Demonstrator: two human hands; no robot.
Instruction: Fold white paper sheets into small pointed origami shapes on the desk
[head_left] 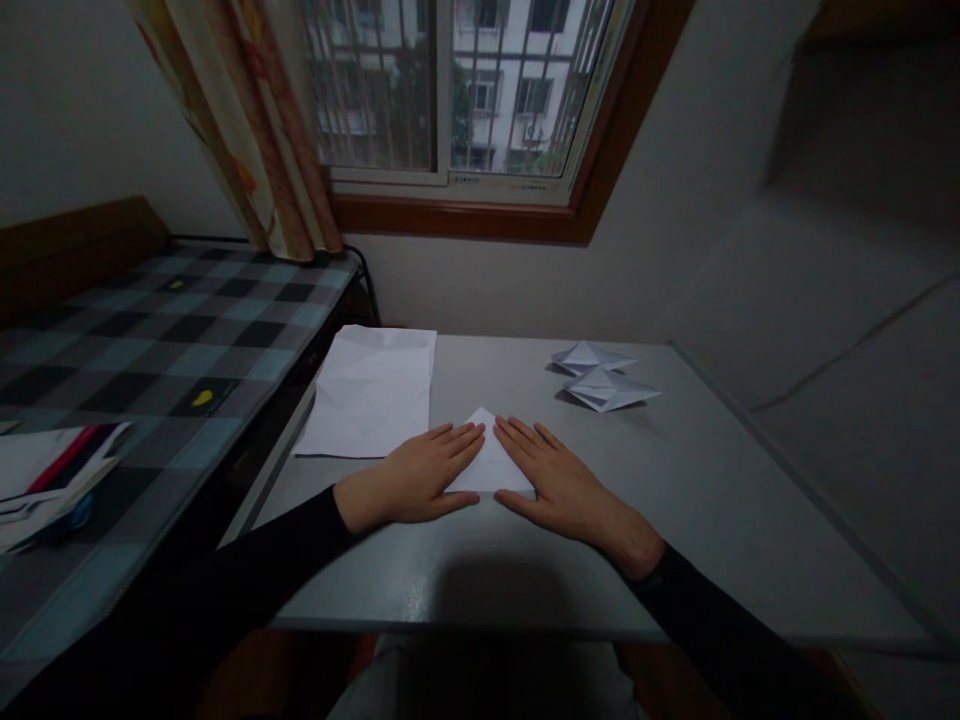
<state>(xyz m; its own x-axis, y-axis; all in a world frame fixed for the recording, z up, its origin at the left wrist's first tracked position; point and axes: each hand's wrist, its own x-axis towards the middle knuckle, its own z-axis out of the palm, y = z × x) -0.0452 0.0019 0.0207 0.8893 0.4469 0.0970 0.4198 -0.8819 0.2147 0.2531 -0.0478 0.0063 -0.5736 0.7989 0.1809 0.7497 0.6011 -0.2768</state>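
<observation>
A small folded sheet of white paper point(489, 468) lies on the table in front of me, its pointed tip facing the window. My left hand point(427, 472) rests flat on its left side, fingers stretched out. Over the right side, my right hand point(556, 480) lies flat in the same way. Both thumbs reach toward the paper's near edge. The hands cover its left and right parts, so only the middle and the tip show. Neither hand grips anything.
A stack of white paper point(375, 390) sits at the table's back left. Two folded paper shapes point(611, 388) stand at the back right. The grey table point(712, 520) meets the wall on the right. Left of it is a bed with a checked cover point(225, 340).
</observation>
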